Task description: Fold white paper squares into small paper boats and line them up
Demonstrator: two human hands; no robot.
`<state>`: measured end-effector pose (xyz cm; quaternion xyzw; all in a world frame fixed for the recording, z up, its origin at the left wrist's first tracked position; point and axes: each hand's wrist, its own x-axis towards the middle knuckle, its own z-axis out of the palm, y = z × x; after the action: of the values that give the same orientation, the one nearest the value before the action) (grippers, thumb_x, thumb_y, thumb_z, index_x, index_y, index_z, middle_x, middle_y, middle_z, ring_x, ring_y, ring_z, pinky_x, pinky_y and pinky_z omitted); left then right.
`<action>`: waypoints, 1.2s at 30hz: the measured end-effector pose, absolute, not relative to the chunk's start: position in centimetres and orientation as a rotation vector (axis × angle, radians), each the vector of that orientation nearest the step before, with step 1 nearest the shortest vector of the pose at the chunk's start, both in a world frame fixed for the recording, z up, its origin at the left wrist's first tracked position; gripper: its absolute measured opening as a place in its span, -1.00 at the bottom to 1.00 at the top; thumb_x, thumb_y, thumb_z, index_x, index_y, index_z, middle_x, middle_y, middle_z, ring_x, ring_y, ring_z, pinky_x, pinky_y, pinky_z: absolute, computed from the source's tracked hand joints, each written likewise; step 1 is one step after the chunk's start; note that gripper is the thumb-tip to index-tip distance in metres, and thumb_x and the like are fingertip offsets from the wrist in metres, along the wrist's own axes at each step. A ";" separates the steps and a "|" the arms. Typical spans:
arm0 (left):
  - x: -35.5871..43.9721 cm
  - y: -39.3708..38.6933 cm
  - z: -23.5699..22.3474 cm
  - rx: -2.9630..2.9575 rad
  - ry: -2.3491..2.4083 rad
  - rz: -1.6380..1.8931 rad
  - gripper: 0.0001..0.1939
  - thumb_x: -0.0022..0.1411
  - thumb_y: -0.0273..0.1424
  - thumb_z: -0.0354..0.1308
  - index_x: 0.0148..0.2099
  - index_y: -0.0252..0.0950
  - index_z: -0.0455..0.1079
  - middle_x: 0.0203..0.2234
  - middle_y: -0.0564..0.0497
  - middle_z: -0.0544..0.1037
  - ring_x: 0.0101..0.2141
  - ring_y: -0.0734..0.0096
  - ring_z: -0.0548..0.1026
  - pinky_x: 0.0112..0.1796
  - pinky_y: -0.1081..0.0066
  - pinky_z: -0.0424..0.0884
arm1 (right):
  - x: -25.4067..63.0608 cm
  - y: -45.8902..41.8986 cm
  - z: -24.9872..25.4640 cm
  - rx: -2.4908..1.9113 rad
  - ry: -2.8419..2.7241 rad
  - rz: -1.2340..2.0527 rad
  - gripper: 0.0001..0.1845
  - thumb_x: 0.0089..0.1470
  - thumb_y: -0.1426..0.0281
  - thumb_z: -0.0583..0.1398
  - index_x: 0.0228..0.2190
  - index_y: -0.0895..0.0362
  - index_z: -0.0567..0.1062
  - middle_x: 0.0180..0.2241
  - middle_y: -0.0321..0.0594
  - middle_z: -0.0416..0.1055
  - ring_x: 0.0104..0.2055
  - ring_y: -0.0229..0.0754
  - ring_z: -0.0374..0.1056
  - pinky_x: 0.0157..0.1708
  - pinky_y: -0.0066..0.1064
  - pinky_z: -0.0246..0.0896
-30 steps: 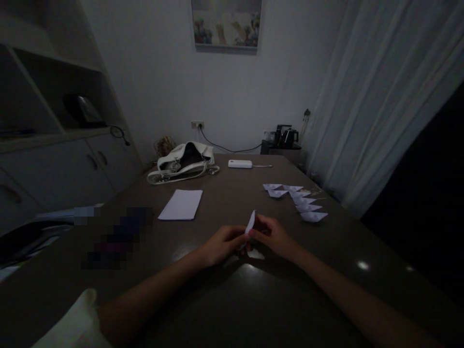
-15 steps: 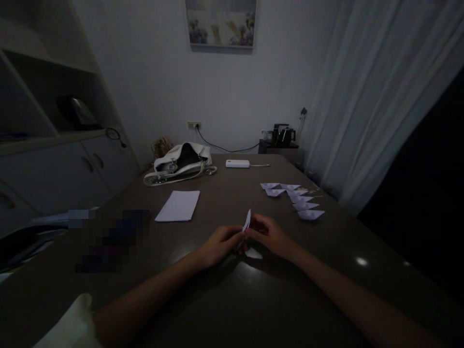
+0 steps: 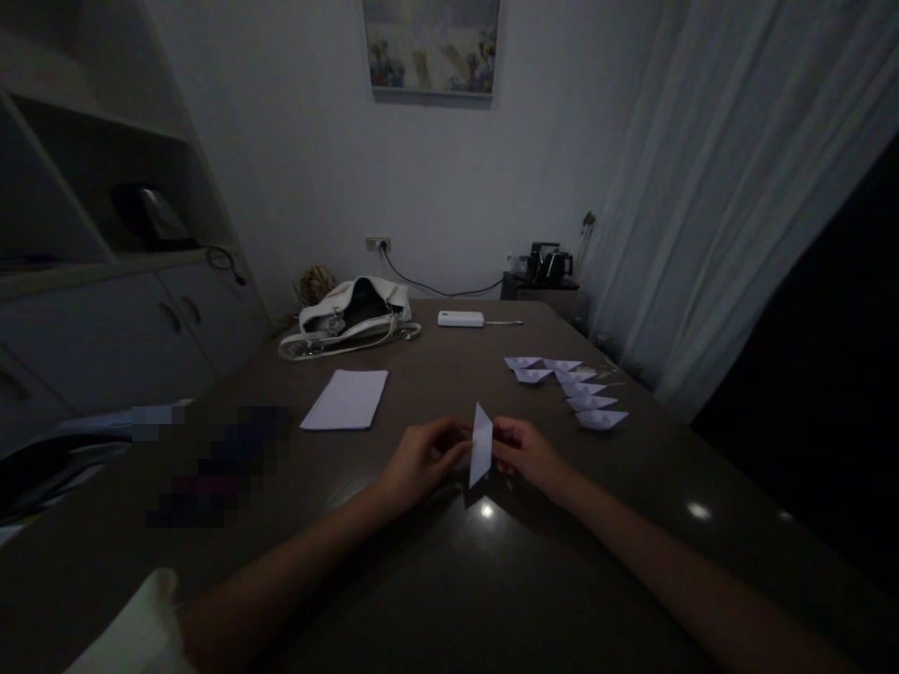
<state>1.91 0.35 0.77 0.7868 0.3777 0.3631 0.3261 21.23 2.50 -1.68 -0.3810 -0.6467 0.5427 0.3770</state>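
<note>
A small folded piece of white paper (image 3: 481, 446) stands upright between my two hands, just above the dark table (image 3: 449, 580). My left hand (image 3: 420, 461) pinches its left side with curled fingers. My right hand (image 3: 528, 453) pinches the right side. To the right, a row of several folded paper boats (image 3: 572, 386) lies on the table. A flat stack of white paper (image 3: 346, 399) lies ahead of my left hand.
A white handbag (image 3: 351, 316) and a white power bank (image 3: 462, 319) with a cable sit at the table's far end. A blurred dark patch (image 3: 214, 463) lies at the left. Cabinets stand on the left, a curtain (image 3: 709, 187) on the right, a kettle (image 3: 546, 263) on a side stand.
The folded paper has been turned and raised, so its broad face now stands upright between both hands. The white piece that lay under my right hand is no longer visible.
</note>
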 end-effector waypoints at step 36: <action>1.8 -0.3 0.9 2.304 0.880 1.157 -0.85 0.11 -0.57 0.10 -0.23 -0.35 0.39 -0.38 0.00 0.39 -0.38 0.44 0.36 -0.36 0.46 0.32 | 21.0 2.0 -1.4 -0.892 -1.592 1.571 -0.59 -0.20 0.20 0.34 -0.36 0.23 0.47 -0.54 -0.34 0.30 -0.65 -0.44 0.06 -0.66 -0.54 -0.08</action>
<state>1.80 -0.29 0.91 0.8274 0.3160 0.4155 0.2070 20.97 2.04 -1.42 -0.3457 -0.6173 0.6089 0.3588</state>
